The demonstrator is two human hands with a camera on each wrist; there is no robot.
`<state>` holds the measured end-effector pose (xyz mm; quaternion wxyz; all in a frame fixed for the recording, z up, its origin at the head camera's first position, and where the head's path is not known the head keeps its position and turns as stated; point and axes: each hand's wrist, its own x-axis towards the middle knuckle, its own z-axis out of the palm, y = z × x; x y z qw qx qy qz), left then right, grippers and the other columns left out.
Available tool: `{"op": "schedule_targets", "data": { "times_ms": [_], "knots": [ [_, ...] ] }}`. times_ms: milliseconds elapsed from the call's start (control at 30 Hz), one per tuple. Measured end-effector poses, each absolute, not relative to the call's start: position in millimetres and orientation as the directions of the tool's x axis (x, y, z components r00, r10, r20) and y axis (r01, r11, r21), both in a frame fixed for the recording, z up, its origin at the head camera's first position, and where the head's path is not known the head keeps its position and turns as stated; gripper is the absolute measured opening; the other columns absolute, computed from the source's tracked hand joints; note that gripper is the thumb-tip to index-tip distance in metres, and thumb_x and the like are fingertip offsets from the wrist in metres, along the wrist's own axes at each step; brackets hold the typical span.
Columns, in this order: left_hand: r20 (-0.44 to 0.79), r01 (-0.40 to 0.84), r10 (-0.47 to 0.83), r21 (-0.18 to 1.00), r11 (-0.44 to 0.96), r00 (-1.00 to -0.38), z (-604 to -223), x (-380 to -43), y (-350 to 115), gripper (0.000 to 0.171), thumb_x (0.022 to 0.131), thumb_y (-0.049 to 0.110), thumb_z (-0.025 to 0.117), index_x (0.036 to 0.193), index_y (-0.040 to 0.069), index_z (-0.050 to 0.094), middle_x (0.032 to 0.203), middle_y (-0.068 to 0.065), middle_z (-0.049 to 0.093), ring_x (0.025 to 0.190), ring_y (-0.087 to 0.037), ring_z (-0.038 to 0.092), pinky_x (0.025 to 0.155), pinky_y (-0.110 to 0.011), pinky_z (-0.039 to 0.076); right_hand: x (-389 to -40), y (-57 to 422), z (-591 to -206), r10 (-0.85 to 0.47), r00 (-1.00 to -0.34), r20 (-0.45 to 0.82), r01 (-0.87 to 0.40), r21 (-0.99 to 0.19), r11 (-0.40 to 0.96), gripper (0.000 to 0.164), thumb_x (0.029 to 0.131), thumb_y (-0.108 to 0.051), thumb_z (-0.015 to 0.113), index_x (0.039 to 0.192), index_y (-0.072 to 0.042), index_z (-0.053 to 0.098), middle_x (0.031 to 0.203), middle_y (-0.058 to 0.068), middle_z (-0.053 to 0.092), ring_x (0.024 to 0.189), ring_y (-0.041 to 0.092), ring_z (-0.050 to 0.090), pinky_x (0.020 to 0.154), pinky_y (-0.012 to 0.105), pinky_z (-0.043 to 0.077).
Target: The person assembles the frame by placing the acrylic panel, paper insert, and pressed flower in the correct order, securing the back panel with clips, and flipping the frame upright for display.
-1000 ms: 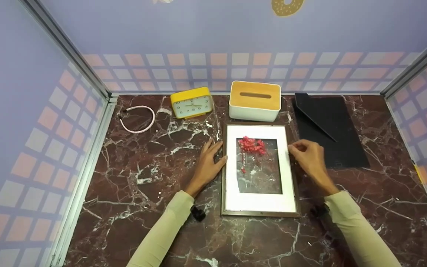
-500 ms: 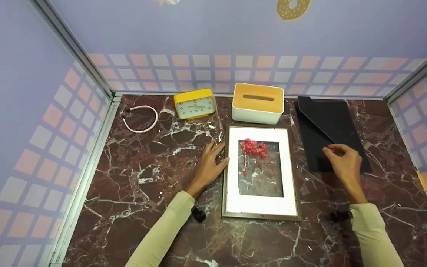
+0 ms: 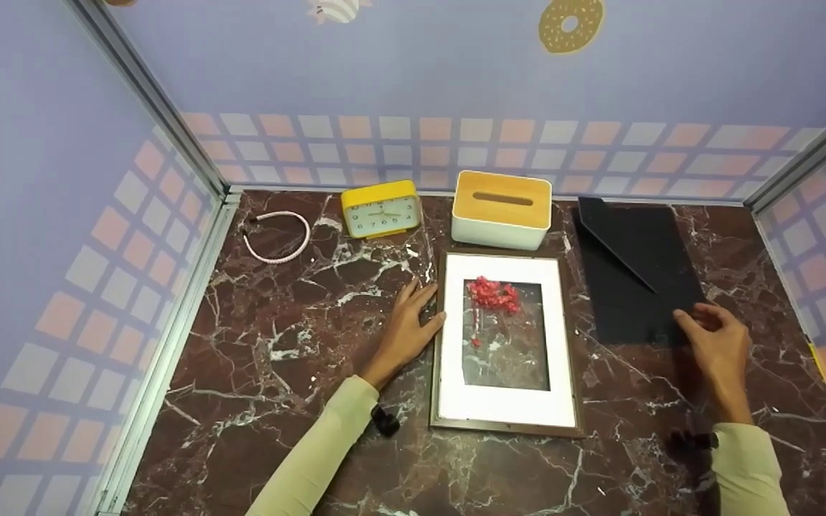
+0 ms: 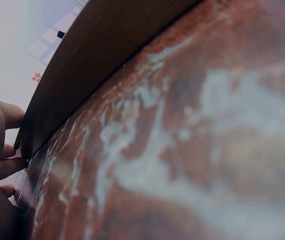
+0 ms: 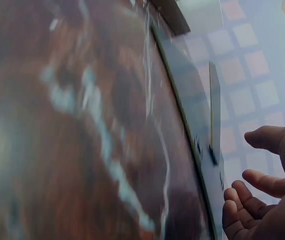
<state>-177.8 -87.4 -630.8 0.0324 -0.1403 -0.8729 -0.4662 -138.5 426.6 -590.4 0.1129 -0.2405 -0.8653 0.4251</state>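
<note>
A picture frame (image 3: 506, 430) with a white mat (image 3: 506, 405) lies flat at the middle of the table. Red dried flowers (image 3: 493, 294) sit in the mat's window. My left hand (image 3: 407, 333) rests against the frame's left side, its thumb and fingers touching the edge. In the left wrist view, the thumb lies at the frame's dark side wall (image 4: 82, 70). My right hand (image 3: 720, 349) is by the lower right corner of the black backing board (image 3: 642, 287), which has a raised stand flap. The right wrist view shows its thumb and fingers apart, holding nothing.
Behind the frame stands a white tissue box (image 3: 502, 209) with a wooden lid. Left of it are a yellow alarm clock (image 3: 381, 209) and a pink headband (image 3: 278, 236). Patterned walls (image 3: 413, 72) enclose the marble table (image 3: 241, 430) at the back and sides.
My right hand has left the frame's right edge and moved right and nearer, past the black board's lower part. The left hand stays at the frame. The head view has tilted slightly upward.
</note>
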Motion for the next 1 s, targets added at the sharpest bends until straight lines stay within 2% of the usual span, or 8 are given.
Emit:
{"op": "schedule_targets", "data": {
  "times_ms": [100,233,300,367,433,533,667,1000],
  "knots": [
    [0.196,0.284,0.217,0.804,0.523,-0.956,-631.7,-177.1,-87.1,0.060,0.104,0.022,0.075,0.157,0.000,0.059,0.164,-0.022,0.054,0.163,-0.044,0.030,0.132,-0.062,0.027,-131.8,435.7,-594.6,0.505,-0.863,-0.008,0.342,-0.746,0.572,0.062,0.102,-0.039,0.080,0.148,0.000,0.067,0.140,0.024,0.070,0.103,0.008,0.065,0.083,0.018,0.046],
    [0.203,0.289,0.217,0.808,0.514,-0.955,-633.0,-176.0,-87.3,0.059,0.103,0.021,0.075,0.156,-0.001,0.059,0.163,-0.023,0.055,0.162,-0.046,0.031,0.131,-0.063,0.027,-123.7,446.4,-599.3,0.476,-0.879,0.020,0.321,-0.714,0.622,0.066,0.101,-0.035,0.081,0.149,0.008,0.063,0.142,0.034,0.064,0.126,0.042,0.063,0.101,0.043,0.049],
    [0.203,0.288,0.217,0.810,0.511,-0.955,-632.9,-175.6,-87.5,0.060,0.103,0.021,0.075,0.156,-0.001,0.059,0.162,-0.023,0.055,0.162,-0.046,0.031,0.131,-0.064,0.027,-120.3,450.9,-601.2,0.461,-0.887,0.033,0.308,-0.702,0.643,0.068,0.101,-0.032,0.082,0.148,0.012,0.062,0.141,0.038,0.063,0.128,0.050,0.061,0.106,0.057,0.047],
    [0.200,0.286,0.217,0.811,0.510,-0.955,-632.8,-175.7,-87.8,0.060,0.103,0.021,0.075,0.156,-0.001,0.059,0.162,-0.023,0.055,0.162,-0.046,0.031,0.132,-0.063,0.026,-117.7,454.4,-603.0,0.448,-0.893,0.042,0.296,-0.694,0.656,0.069,0.100,-0.030,0.083,0.147,0.015,0.061,0.138,0.041,0.064,0.126,0.055,0.061,0.109,0.064,0.044],
    [0.195,0.282,0.216,0.809,0.516,-0.957,-632.8,-176.1,-88.0,0.060,0.103,0.022,0.075,0.156,0.000,0.059,0.163,-0.022,0.055,0.163,-0.045,0.031,0.132,-0.062,0.027,-116.3,456.7,-604.4,0.440,-0.897,0.045,0.292,-0.687,0.665,0.070,0.099,-0.031,0.084,0.146,0.016,0.061,0.136,0.043,0.064,0.126,0.058,0.059,0.112,0.067,0.042],
    [0.191,0.279,0.216,0.802,0.528,-0.958,-631.8,-176.6,-88.3,0.060,0.103,0.023,0.075,0.157,0.001,0.059,0.163,-0.021,0.055,0.163,-0.043,0.030,0.132,-0.061,0.027,-116.0,457.4,-605.3,0.436,-0.900,0.026,0.305,-0.676,0.670,0.074,0.098,-0.033,0.084,0.145,0.018,0.059,0.140,0.044,0.060,0.132,0.062,0.049,0.117,0.069,0.034],
    [0.195,0.284,0.219,0.798,0.532,-0.956,-631.1,-177.5,-88.4,0.060,0.103,0.024,0.074,0.157,0.001,0.059,0.163,-0.020,0.055,0.163,-0.043,0.031,0.132,-0.061,0.027,-116.5,454.4,-604.2,0.439,-0.899,-0.006,0.335,-0.656,0.676,0.080,0.098,-0.037,0.084,0.145,0.021,0.056,0.149,0.046,0.046,0.137,0.064,0.036,0.117,0.072,0.026],
    [0.196,0.286,0.223,0.805,0.519,-0.955,-631.4,-178.4,-87.9,0.060,0.104,0.023,0.074,0.157,0.000,0.058,0.162,-0.020,0.056,0.164,-0.043,0.030,0.132,-0.062,0.026,-118.0,446.4,-601.8,0.444,-0.894,-0.062,0.387,-0.607,0.694,0.087,0.098,-0.045,0.083,0.141,0.026,0.055,0.142,0.050,0.039,0.130,0.063,0.030,0.106,0.071,0.030]
  ]
}}
